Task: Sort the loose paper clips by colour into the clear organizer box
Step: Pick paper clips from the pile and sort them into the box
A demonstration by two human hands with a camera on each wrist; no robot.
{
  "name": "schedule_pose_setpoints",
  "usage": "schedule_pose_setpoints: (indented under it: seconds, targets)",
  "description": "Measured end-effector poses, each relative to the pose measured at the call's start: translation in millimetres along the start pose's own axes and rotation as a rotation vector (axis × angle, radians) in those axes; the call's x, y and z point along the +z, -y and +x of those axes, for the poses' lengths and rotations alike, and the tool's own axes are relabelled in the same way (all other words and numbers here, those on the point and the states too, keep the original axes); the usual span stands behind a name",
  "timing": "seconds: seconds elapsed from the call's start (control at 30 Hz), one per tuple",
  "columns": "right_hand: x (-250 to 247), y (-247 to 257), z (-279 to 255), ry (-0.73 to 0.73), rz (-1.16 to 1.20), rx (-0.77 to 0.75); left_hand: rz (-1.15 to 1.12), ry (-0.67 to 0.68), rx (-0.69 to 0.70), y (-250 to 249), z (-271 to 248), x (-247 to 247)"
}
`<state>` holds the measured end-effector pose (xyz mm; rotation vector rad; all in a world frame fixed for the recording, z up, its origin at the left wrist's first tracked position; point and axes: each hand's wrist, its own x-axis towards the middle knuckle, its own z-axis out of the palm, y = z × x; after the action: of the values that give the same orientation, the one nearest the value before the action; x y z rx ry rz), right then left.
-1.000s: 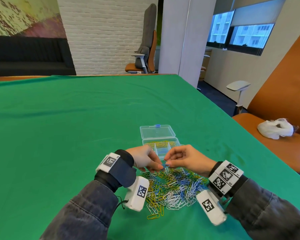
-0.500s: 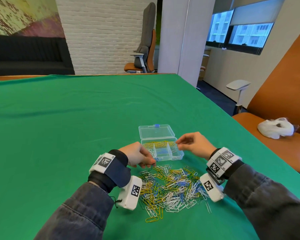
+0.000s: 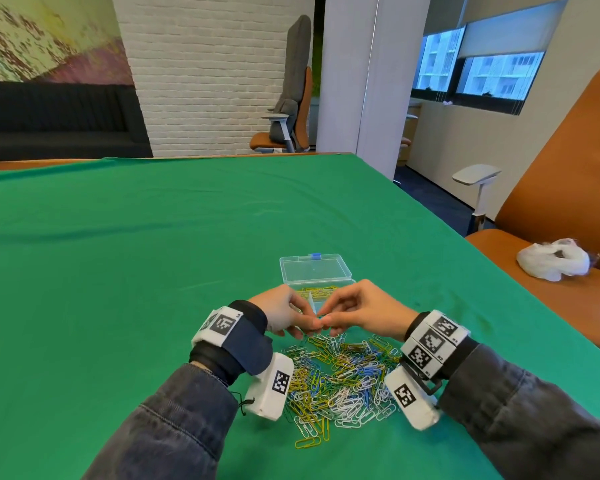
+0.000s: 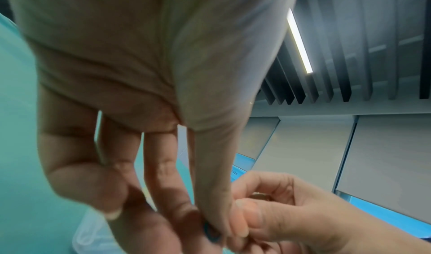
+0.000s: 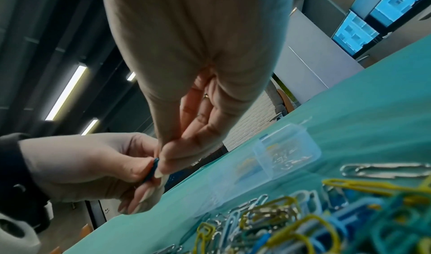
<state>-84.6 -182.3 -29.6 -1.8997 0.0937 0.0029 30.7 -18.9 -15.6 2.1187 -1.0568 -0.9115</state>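
A heap of loose paper clips (image 3: 340, 375) in yellow, blue, white and green lies on the green cloth in front of me. Just beyond it stands the clear organizer box (image 3: 347, 281) with its lid folded back; yellow clips show in one compartment. Above the heap's far edge my left hand (image 3: 309, 324) and right hand (image 3: 327, 318) meet fingertip to fingertip. A dark teal paper clip (image 5: 152, 169) is pinched between them, my right hand (image 5: 161, 164) on one side and my left hand (image 4: 210, 226) on the other. The hands hide the box's near compartments.
The green table (image 3: 153, 271) stretches wide to the left and far side. Its right edge runs close by the box, and beyond it an orange chair (image 3: 551, 209) holds a white bundle (image 3: 553, 259).
Half a second ago my right hand was over the box's right side. It has come back left to meet the left hand, which rose slightly; both now pinch one clip.
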Motion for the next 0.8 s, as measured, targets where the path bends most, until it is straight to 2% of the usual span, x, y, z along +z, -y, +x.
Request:
schedule_pose_setpoints:
  seconds: [0.13, 0.47, 0.8]
  targets:
    - [-4, -4, 1, -0.017, 0.033, 0.004, -0.043, 0.056, 0.007, -5, 4, 1]
    - [-18, -5, -5, -0.131, 0.108, 0.023, -0.085, -0.005, 0.043, -13, 16, 0]
    - [-19, -8, -9, -0.172, 0.115, 0.011, -0.060, -0.033, 0.035, -14, 15, -1]
